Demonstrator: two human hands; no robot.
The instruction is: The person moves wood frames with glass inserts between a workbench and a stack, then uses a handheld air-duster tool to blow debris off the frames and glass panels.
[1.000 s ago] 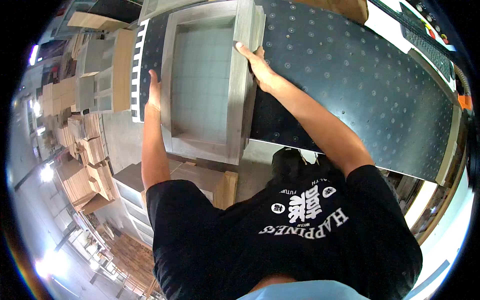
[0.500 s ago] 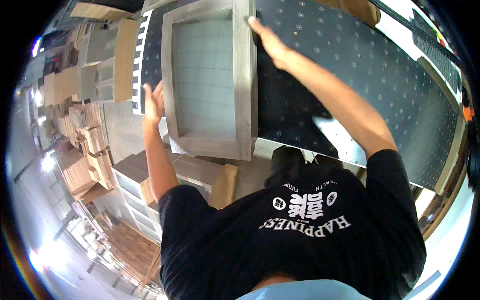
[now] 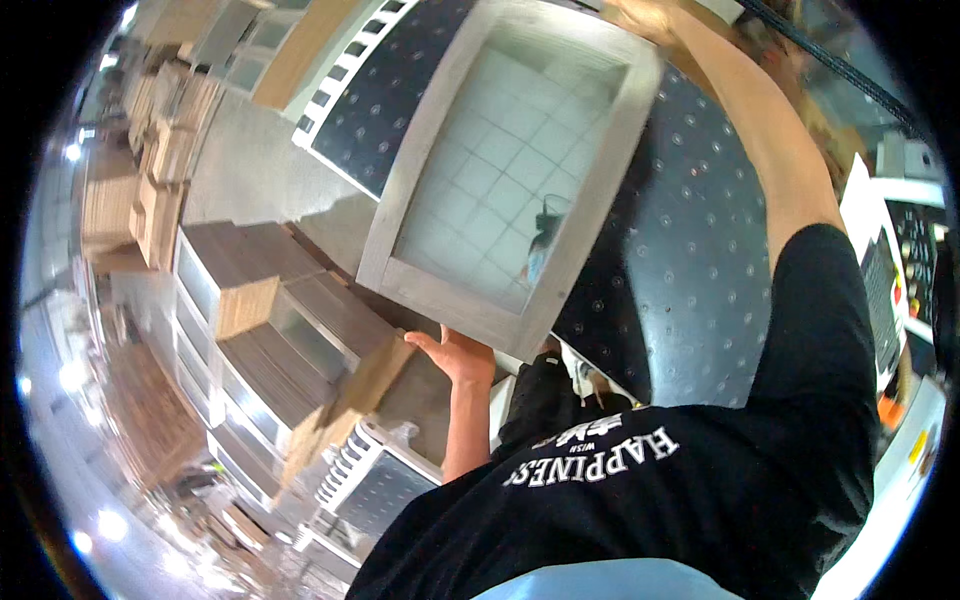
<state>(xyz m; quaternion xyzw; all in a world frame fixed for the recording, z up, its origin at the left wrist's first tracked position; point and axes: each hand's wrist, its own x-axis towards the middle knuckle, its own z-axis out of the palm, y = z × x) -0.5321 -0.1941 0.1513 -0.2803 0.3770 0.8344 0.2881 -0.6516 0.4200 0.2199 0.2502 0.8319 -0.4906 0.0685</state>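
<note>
A cabinet door (image 3: pixel 508 185) with a grey wood-look frame and a glass pane is held tilted above a black work table (image 3: pixel 700 260) dotted with small round fittings. My left hand (image 3: pixel 460 358) is at the door's near edge, thumb stretched out and fingers partly hidden beneath the frame. Out by the far right corner, my right hand (image 3: pixel 642 18) grips the frame's edge; its fingers are only partly visible. Pale grid lines and a dark shape are mirrored in the glass.
Stacks of similar framed doors (image 3: pixel 265 330) stand on the left, with piles of wooden panels (image 3: pixel 165 190) beyond. A second black-topped table (image 3: pixel 385 490) with a white slotted edge is at lower left. To the right are a keyboard (image 3: pixel 882 285) and a black cable (image 3: pixel 830 62).
The door has turned clockwise, its near end swinging left. My right hand has moved from its right side to the far corner, my left from its left side to the near edge.
</note>
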